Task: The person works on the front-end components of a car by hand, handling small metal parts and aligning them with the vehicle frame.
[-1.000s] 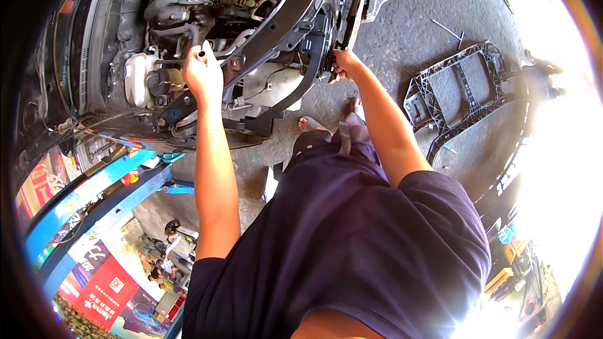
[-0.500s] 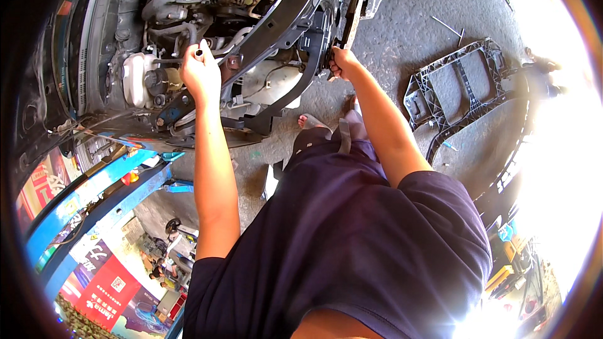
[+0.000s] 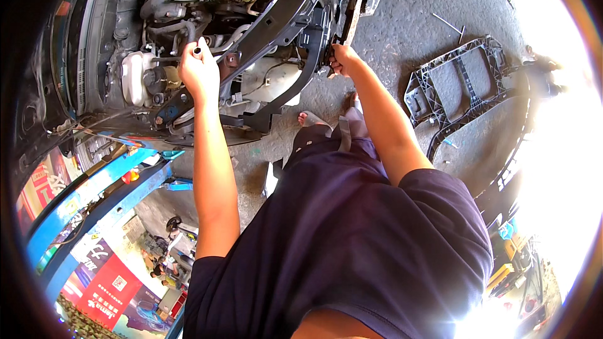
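We see the left hand [image 3: 201, 78] closed around a dark-ended rod [image 3: 197, 51], inside the car frame's [image 3: 271, 24] edge; the right hand's [image 3: 342, 59] fingers curl beside the front bar [image 3: 356, 9], perhaps for balance, hold unclear.

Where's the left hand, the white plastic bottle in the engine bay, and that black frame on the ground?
Left hand [image 3: 200, 76]: head view, middle of the fist.
White plastic bottle [image 3: 132, 79]: head view, its body.
Black frame [image 3: 467, 82]: head view, its middle bar.
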The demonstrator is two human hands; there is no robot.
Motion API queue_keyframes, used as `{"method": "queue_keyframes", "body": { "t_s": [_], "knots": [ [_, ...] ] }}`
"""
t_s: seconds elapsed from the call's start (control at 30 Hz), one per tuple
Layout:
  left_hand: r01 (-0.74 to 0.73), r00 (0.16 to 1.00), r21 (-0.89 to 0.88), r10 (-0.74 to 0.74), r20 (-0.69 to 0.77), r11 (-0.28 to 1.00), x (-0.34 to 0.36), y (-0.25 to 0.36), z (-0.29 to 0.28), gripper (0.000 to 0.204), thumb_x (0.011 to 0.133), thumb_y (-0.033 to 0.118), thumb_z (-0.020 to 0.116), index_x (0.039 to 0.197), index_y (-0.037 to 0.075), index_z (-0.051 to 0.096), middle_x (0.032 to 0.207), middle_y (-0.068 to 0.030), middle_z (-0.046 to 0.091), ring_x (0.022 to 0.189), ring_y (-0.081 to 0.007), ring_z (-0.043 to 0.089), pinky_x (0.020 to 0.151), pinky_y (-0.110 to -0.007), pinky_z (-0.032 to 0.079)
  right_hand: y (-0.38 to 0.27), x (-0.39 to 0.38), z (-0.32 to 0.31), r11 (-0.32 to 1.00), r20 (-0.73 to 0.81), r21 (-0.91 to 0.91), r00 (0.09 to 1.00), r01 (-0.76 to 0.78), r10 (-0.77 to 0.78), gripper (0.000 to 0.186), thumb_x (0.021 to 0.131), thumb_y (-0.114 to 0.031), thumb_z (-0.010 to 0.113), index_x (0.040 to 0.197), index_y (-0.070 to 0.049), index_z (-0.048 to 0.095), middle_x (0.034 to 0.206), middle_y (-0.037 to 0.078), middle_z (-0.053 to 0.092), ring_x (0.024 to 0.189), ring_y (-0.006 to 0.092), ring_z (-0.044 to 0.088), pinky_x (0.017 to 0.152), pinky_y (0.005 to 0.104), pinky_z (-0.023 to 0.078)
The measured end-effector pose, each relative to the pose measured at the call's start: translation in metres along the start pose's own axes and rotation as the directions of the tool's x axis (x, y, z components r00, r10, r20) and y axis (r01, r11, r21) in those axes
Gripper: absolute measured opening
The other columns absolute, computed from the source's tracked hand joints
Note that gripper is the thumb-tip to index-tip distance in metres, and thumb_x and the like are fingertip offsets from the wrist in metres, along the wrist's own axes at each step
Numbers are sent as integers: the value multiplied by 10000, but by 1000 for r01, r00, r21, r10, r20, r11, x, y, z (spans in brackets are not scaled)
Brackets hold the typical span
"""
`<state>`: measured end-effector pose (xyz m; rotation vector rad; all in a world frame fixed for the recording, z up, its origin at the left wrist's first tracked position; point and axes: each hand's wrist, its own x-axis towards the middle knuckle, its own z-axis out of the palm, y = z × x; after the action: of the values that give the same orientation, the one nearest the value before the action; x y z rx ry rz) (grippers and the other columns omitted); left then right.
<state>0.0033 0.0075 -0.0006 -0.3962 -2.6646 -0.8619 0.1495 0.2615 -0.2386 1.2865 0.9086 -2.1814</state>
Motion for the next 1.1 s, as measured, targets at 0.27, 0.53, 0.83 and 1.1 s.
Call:
{"method": "queue_keyframes", "body": {
  "t_s": [0.27, 0.53, 0.83, 1.1],
  "knots": [
    [7, 1000, -27, -7, 10, 1000, 0, 7, 0, 274, 913, 245, 620, 808, -7, 603, 640, -128, 596, 548, -248, 550, 556, -360, 444, 1, 1, -1, 987, 66, 131, 994, -96, 88, 419, 974, -417, 348, 654, -147, 357, 551, -13, 361, 410, 86, 266, 367, 229, 203],
    [-58, 998, 47, 58, 2, 997, 0, 2, -1, 288, 935, 260, 601, 818, -2, 594, 610, -58, 568, 538, -160, 549, 552, -312, 459, 2, -12, 11, 1000, -50, -6, 999, -14, 14, 418, 947, -425, 374, 669, -114, 396, 561, 10, 390, 408, 100, 304, 356, 245, 219],
    [-18, 1000, 80, 17, 17, 997, -1, 0, -2, 295, 951, 278, 583, 858, -1, 603, 625, -39, 590, 576, -126, 607, 570, -288, 479, 1, -5, 9, 988, 12, 137, 997, -75, 74, 407, 939, -407, 395, 625, -156, 335, 525, -37, 295, 398, 90, 252, 364, 238, 183],
    [3, 1000, 21, -3, 1, 1000, 0, 8, -4, 271, 903, 240, 630, 786, -1, 591, 631, -106, 571, 552, -243, 531, 561, -350, 437, 1, -3, 9, 986, -1, 140, 996, -87, 88, 418, 963, -435, 381, 657, -156, 323, 536, -41, 286, 402, 86, 257, 363, 224, 192]
  ]
}}
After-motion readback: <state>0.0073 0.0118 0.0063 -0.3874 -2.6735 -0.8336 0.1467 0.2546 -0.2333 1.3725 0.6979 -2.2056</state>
